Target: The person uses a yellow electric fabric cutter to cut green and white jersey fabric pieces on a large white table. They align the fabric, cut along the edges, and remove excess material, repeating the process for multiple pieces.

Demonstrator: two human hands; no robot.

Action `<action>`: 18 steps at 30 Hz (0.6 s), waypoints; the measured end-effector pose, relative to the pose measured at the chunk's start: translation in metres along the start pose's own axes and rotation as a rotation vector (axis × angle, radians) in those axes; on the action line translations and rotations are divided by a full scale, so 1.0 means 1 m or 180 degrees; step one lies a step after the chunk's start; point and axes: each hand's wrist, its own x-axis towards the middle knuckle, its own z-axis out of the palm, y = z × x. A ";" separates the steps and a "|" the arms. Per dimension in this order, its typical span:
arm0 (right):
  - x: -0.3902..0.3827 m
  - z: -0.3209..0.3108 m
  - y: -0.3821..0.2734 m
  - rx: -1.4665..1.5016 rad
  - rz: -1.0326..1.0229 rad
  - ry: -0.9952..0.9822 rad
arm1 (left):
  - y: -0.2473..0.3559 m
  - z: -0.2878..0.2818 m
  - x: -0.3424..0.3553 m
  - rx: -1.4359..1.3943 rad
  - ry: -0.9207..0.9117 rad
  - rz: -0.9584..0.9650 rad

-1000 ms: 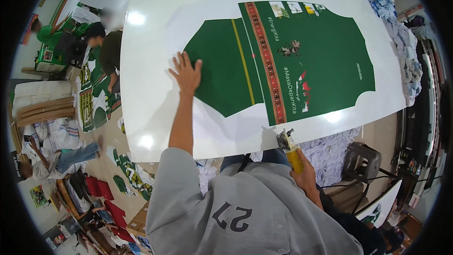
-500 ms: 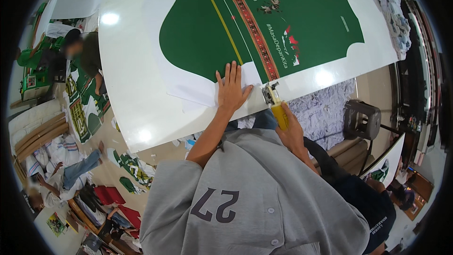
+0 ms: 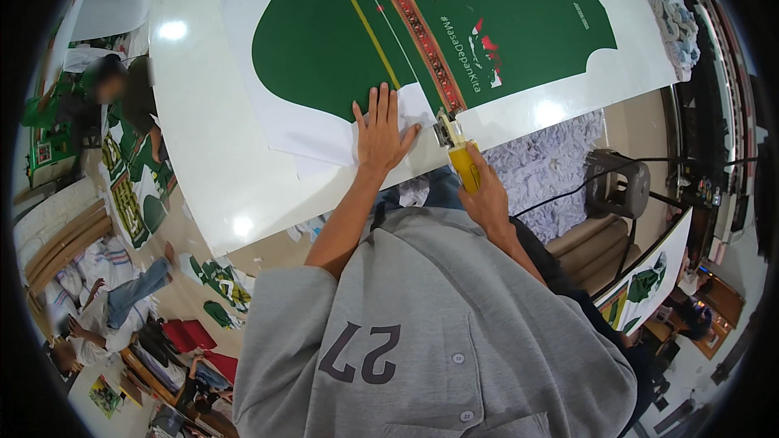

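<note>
Left hand (image 3: 380, 131) lay palm-down with fingers spread, gripping nothing, on the white margin (image 3: 312, 136) at the near end of a rounded green panel (image 3: 316, 45). Right hand (image 3: 489, 201) was wrapped around a yellow-handled cutter (image 3: 463, 167), its metal head at the near end of a red patterned band (image 3: 415, 24); panel and band lay flat on the white table (image 3: 191, 134), left of a larger green piece (image 3: 540, 12).

From a head-worn left fisheye, we look steeply down, close above the grey buttoned shirt (image 3: 438, 316) and facing out over the white worktable (image 3: 195, 130) beyond it.
</note>
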 end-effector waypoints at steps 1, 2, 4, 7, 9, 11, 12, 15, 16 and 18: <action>0.001 0.000 0.000 -0.0005 -0.0029 0.0011 | 0.000 0.000 0.000 0.0033 0.0021 0.0007; 0.003 0.000 0.000 -0.0030 -0.0027 0.0011 | 0.000 0.000 0.000 0.0025 0.0009 -0.0005; 0.006 0.000 -0.001 -0.0080 -0.0027 0.0008 | 0.001 0.000 0.000 0.0011 -0.0015 -0.0030; 0.009 0.002 -0.002 0.0095 -0.0216 0.0241 | 0.001 -0.002 0.001 0.0005 -0.0117 -0.0070; 0.013 0.001 -0.005 0.0105 -0.0112 0.0174 | 0.001 -0.004 0.001 -0.0031 -0.0161 -0.0097; 0.018 0.000 -0.008 0.0095 -0.0070 0.0147 | 0.001 -0.005 0.003 -0.0049 -0.0180 -0.0105; 0.021 0.000 -0.008 0.0081 -0.0080 0.0154 | 0.001 -0.005 0.003 -0.0048 -0.0178 -0.0099; 0.031 0.003 -0.009 0.0072 -0.0174 0.0216 | 0.002 -0.008 0.003 -0.0074 -0.0161 -0.0093; 0.034 0.004 -0.009 0.0075 -0.0216 0.0244 | 0.002 -0.009 0.003 -0.0087 -0.0154 -0.0093; 0.041 0.004 -0.012 0.0105 -0.0284 0.0253 | 0.003 -0.012 0.003 -0.0111 -0.0195 -0.0113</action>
